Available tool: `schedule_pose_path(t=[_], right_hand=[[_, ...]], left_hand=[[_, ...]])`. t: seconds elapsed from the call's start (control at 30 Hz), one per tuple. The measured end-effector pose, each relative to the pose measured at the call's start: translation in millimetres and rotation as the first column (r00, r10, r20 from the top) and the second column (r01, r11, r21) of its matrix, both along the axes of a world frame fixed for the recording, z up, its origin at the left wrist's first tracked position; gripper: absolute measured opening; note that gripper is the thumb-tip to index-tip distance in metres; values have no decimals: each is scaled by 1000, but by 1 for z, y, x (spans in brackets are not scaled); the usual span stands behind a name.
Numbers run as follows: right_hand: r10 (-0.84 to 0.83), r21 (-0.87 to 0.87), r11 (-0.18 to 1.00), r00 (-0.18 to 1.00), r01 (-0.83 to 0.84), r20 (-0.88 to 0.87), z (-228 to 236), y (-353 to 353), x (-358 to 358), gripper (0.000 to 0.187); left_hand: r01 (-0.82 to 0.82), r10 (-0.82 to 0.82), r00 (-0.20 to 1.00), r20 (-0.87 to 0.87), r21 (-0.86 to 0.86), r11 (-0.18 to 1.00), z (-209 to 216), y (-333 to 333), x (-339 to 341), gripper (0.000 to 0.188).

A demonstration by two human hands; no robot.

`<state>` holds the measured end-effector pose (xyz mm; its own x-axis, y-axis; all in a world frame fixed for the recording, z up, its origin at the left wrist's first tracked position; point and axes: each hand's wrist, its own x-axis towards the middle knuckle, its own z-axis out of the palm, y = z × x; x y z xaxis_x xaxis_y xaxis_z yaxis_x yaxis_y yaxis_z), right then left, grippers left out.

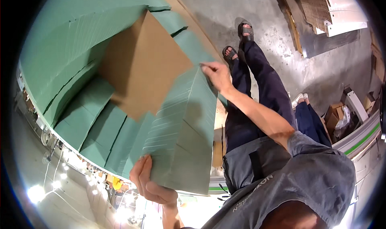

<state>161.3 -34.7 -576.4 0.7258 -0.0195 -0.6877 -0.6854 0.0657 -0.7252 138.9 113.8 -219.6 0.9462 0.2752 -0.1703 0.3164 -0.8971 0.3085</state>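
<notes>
Left grip (153, 184), fingers curled about the near left corner of the green panel (195, 136), thumb along its near edge; the corner is pinched between them. Right grip (217, 77), fingers bunched at the far corner of the same panel; blur prevents telling whether thumb and forefinger close on it or merely press. The panel spans the gap between the two, in front of the wearer and just left of the legs. Sound handling would seem to call for both ends held level and an even pull along the length, so that the bend follows the crease and the board does not kink; fingertips are best set on the edge, clear of the fold line.

The panel is muted green, longer than wide, and divided by a lengthwise crease, with faint pale parallel lines across its left strip and a darker tone on the right. Beyond it to the left, brown cardboard (150, 64) lies among larger green sheets (76, 44) with dark slits. Farther out: the grey concrete floor (277, 26), another person's dark trouser legs (309, 120) and, at right, an open carton (333, 117).
</notes>
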Motion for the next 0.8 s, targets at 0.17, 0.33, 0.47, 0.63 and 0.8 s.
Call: schedule_pose_path(t=[0.17, 0.33, 0.47, 0.63, 0.8], right_hand=[[24, -121, 992, 997, -33, -75, -19, 1, 5, 26], [220, -73, 975, 959, -210, 181, 39, -3, 1, 25], [221, 144, 951, 926, -274, 306, 77, -12, -6, 24], [148, -142, 982, 973, -124, 175, -2, -13, 20, 25], [285, -151, 956, 922, -252, 261, 61, 5, 17, 27]], left_hand=[[147, -146, 989, -14, 90, 985, -2, 4, 1, 53], [121, -117, 992, -42, 101, 988, 1, 8, -4, 55], [106, -102, 994, -51, 96, 990, 3, 8, -4, 55], [211, -209, 978, -26, 109, 971, -2, 2, 5, 56], [103, -97, 993, -65, 102, 989, 4, 7, -2, 58]])
